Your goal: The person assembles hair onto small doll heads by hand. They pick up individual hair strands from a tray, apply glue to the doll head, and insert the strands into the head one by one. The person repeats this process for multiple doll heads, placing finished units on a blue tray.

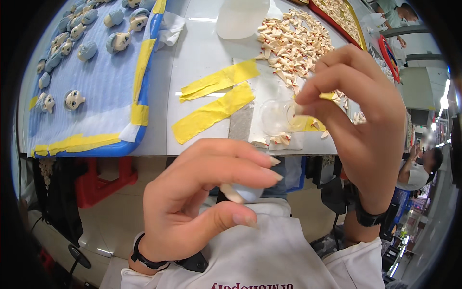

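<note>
My left hand (192,192) is curled in front of my chest, its fingers around a small doll head (249,192). Only a light-blue part and a pale part of that head show; the fingers cover the rest. My right hand (368,103) is raised over the table's right side with thumb and forefinger pinched together. Whatever sits between those fingertips is too small to make out. Just beside and below the pinch stands a small clear plastic cup (272,117). Several cream-coloured pieces with red marks (280,138) lie by the cup near the table's front edge.
At left, a blue tray (143,126) lined with cloth carries several blue-haired doll heads (74,99). Yellow tape strips (211,115) cross the table's middle. Behind are a translucent white container (242,19), a heap of cream pieces (296,43) and a red-rimmed tray (332,24). Other people sit at right.
</note>
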Motion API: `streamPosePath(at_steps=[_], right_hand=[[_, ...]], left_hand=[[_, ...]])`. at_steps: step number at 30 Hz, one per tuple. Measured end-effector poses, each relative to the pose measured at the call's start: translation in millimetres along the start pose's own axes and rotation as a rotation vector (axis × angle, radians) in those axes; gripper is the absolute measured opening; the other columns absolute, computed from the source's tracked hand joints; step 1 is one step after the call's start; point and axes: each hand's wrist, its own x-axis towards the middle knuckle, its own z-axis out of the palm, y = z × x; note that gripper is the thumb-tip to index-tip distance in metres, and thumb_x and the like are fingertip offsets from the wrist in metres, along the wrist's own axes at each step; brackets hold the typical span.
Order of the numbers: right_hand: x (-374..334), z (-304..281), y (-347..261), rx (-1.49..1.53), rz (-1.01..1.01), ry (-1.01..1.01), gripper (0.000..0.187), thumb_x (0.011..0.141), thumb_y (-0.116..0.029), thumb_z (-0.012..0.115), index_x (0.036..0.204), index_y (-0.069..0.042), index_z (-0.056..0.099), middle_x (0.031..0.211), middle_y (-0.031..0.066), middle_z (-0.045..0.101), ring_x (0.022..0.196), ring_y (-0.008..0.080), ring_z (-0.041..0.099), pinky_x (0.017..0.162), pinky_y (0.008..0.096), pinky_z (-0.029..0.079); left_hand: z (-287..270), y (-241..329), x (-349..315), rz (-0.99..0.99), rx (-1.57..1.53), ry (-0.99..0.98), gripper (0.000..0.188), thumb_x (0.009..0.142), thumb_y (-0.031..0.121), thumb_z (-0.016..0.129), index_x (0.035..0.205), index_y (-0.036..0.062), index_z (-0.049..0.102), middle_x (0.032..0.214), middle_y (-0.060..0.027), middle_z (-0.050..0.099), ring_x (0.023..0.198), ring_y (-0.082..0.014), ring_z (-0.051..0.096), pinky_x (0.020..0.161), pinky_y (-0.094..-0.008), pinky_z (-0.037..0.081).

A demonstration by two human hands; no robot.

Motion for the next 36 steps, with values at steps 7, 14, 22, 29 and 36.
streamPosePath(at_steps=[7, 14, 22, 29, 36], right_hand=[[-42, -17, 5, 0.337, 0.085, 0.04, 0.021, 0.06, -0.005, 0.072, 0.071, -0.004, 0.055, 0.075, 0.0071, 0.048, 0.066, 0.0126, 0.045, 0.058, 0.0215, 0.034], [-57, -22, -10, 0.57, 0.154, -0.188, 0.023, 0.065, -0.01, 0.075, 0.076, -0.009, 0.055, 0.077, 0.0062, 0.046, 0.067, 0.0114, 0.046, 0.057, 0.0188, 0.036], [-70, -13, -13, 0.659, 0.22, -0.102, 0.021, 0.066, -0.007, 0.074, 0.076, -0.007, 0.055, 0.079, 0.0073, 0.046, 0.069, 0.0115, 0.046, 0.059, 0.0188, 0.036], [-77, -5, -11, 0.566, 0.138, -0.034, 0.019, 0.066, -0.003, 0.07, 0.076, -0.005, 0.054, 0.075, 0.0073, 0.045, 0.065, 0.0116, 0.043, 0.058, 0.0189, 0.034], [-67, -13, -26, 0.262, 0.108, -0.095, 0.022, 0.062, 0.004, 0.065, 0.077, -0.006, 0.053, 0.069, 0.006, 0.043, 0.061, 0.0107, 0.037, 0.053, 0.0203, 0.028]], left_hand=[[10, 17, -6, -0.33, -0.269, 0.102, 0.033, 0.071, 0.013, 0.071, 0.097, -0.0023, 0.057, 0.107, -0.0235, 0.054, 0.09, -0.0242, 0.057, 0.076, -0.0311, 0.046], [9, 7, -1, 0.066, 0.154, -0.079, 0.031, 0.07, 0.01, 0.071, 0.094, -0.0038, 0.056, 0.096, -0.0214, 0.056, 0.091, -0.0245, 0.057, 0.076, -0.0301, 0.046], [16, 4, -1, 0.096, 0.199, -0.075, 0.031, 0.072, 0.01, 0.069, 0.095, -0.0053, 0.057, 0.1, -0.0239, 0.056, 0.095, -0.0265, 0.057, 0.078, -0.0314, 0.046], [18, 10, -6, 0.109, 0.293, -0.065, 0.036, 0.068, 0.01, 0.072, 0.096, -0.0056, 0.057, 0.097, -0.0231, 0.058, 0.089, -0.0237, 0.056, 0.077, -0.0297, 0.046], [20, 13, -6, 0.225, 0.537, -0.014, 0.035, 0.061, 0.003, 0.074, 0.092, -0.0038, 0.059, 0.096, -0.0217, 0.058, 0.078, -0.0174, 0.054, 0.069, -0.0229, 0.044]])
